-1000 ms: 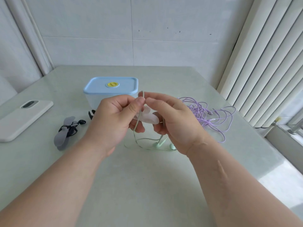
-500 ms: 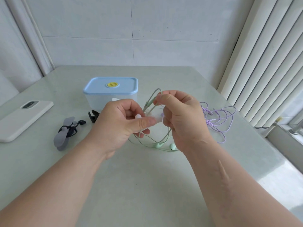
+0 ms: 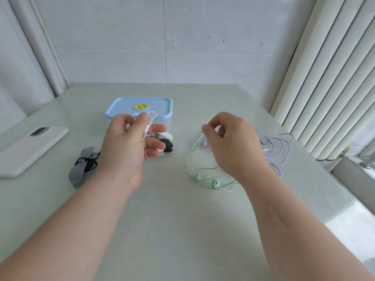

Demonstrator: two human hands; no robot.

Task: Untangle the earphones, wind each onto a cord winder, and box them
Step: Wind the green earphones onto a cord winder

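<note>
A white phone [image 3: 30,147] in a smooth case lies face down at the far left of the pale green surface [image 3: 182,220]. Just right of it, a flat grey cord winder [image 3: 80,169] rests on the surface with a black earphone cord [image 3: 89,161] wrapped around its waist.

The left grip [image 3: 129,147] hovers above the surface in front of the blue-lidded clear plastic box [image 3: 140,107], whose lid is on and carries a round yellow button. It is grasping a thin pale pink cord winder [image 3: 150,122]: the thumb presses the winder against the forefinger and the other fingers curl loosely below. Behind those fingers, at the foot of the box, a white spare winder [image 3: 165,136] and a black spare winder [image 3: 168,146] lie on the surface, touching each other.

Well apart to the right, the right grip [image 3: 231,142] is raised with its fingers bunched, pinching the mint-green earphones [image 3: 205,179] by the cord near the plug end. The cord drops from the pinch to loose loops on the surface, where both green buds lie side by side. The purple earphones [image 3: 278,147] sprawl in a tangle behind and to the right of this grip, with one purple bud showing under the knuckles beside the green cord. White vertical blinds [image 3: 328,78] hang along the right edge.
</note>
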